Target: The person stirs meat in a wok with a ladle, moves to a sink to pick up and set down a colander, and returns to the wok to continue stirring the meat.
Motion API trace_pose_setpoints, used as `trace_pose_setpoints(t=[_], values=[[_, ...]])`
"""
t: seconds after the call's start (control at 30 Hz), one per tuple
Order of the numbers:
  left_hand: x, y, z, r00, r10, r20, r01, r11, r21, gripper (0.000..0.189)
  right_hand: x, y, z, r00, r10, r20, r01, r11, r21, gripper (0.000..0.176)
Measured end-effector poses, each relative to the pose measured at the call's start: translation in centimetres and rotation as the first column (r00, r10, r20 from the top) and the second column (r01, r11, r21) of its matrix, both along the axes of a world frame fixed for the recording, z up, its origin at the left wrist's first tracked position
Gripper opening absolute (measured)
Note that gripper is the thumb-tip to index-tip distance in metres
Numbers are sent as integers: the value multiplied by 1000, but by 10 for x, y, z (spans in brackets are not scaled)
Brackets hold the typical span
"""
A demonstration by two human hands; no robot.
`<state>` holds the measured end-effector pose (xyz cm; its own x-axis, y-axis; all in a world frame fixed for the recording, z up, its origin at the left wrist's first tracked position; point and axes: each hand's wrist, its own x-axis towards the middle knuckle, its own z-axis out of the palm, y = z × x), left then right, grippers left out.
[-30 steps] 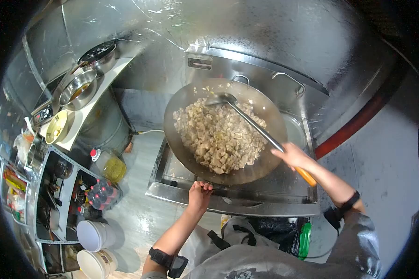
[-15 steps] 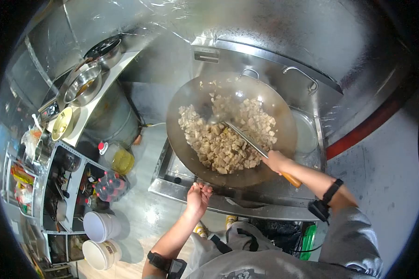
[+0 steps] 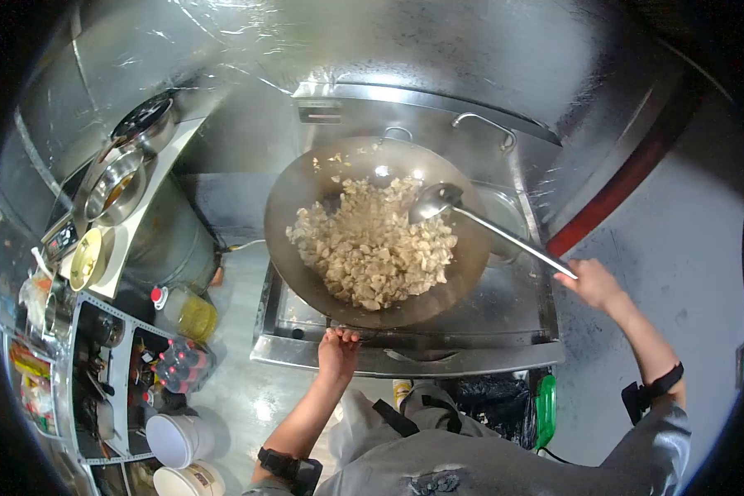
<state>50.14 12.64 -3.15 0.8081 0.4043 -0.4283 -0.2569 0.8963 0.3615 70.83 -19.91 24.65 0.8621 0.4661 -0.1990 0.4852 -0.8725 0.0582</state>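
Observation:
A large wok point(image 3: 471, 256) sits on the steel stove, filled with chopped, pale cooked pieces point(image 3: 372, 248). My right hand point(image 3: 591, 283) is out past the wok's right side, closed round the end of a long-handled ladle point(image 3: 512, 237). The ladle's bowl hangs over the right part of the pieces, tilted and apparently bare of food. At the wok's near rim, my left hand point(image 3: 337, 354) has its fingers curled on the near handle, which they mostly cover.
The stove point(image 3: 504, 310) has a steel tap point(image 3: 484, 120) behind it. On the left shelf point(image 3: 159, 183) stand a metal bowl point(image 3: 116, 190) and a yellow bowl point(image 3: 88, 259). An oil jug point(image 3: 188, 314), bottles point(image 3: 182, 364) and white buckets point(image 3: 174, 438) are on the floor.
My right hand has drawn the ladle right and up out of the pieces. My left hand stays at the wok's near rim. The whole view has shifted a little.

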Motion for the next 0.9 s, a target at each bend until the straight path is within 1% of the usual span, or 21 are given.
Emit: trace_pose_setpoints(t=[0.03,0.07,0.1,0.17,0.2,0.23,0.27,0.3,0.37,0.43,0.5,0.57,0.6,0.63,0.67,0.7,0.73,0.77,0.8,0.83,0.9], values=[[0,0,3,1000,-13,3,13,1000,-6,26,-1,-8,13,1000,-4,20,3,1000,16,46],[-1,-1,6,1000,-12,25,12,1000,-2,26,-6,-11,31,997,-70,46,73,995,-64,46],[-2,0,6,999,-9,46,9,1000,2,26,-12,-14,45,996,-79,48,82,994,-68,46],[-3,1,6,997,-43,68,44,999,-17,26,-19,-17,65,982,12,190,35,970,-242,48],[-4,1,12,998,-65,16,65,998,-5,27,-20,-14,71,982,5,187,41,969,-244,48],[-4,2,17,996,-85,-36,85,996,7,28,-22,-6,76,989,18,149,33,942,-335,49],[-3,3,18,995,-91,-40,91,996,6,28,-22,1,77,994,28,109,20,906,-423,49],[-3,3,18,995,-95,-41,96,995,7,29,-20,7,71,994,24,105,23,906,-424,49],[-1,3,16,994,-96,-45,96,995,7,29,-8,21,45,996,28,-87,-67,869,-490,51],[-2,1,14,998,-58,-1,58,998,29,30,15,39,-6,984,57,-168,-128,883,-451,52],[2,0,18,998,-44,-38,45,998,33,30,47,53,-59,987,127,-102,-153,932,-328,54],[0,1,15,999,-49,-6,49,998,46,29,65,84,-93,987,29,-161,-85,933,-349,54],[-1,0,13,999,-25,30,24,999,33,29,72,91,-119,983,18,-184,-64,967,-248,53],[-4,-1,9,999,-21,26,20,999,39,29,72,95,-143,978,10,-211,-42,988,-147,52],[-3,-2,5,1000,-22,3,21,998,52,29,60,107,-155,940,-85,-332,79,996,-32,48],[-1,-1,3,1000,-19,-20,20,998,68,28,45,118,-166,876,-152,-459,207,976,71,45],[-3,1,6,1000,-11,-24,13,996,84,28,34,120,-180,718,-184,-672,403,896,185,39],[-4,2,8,997,-47,-55,51,996,74,28,26,122,-192,511,-145,-847,599,767,230,35],[-5,4,9,993,-84,-83,89,994,59,28,18,123,-179,335,-64,-940,704,680,204,30],[-6,6,9,993,-85,-86,91,993,69,28,18,115,-171,333,-55,-941,706,677,210,30],[-5,5,7,993,-96,-74,99,994,38,28,33,84,-155,55,167,-984,779,610,147,28]])
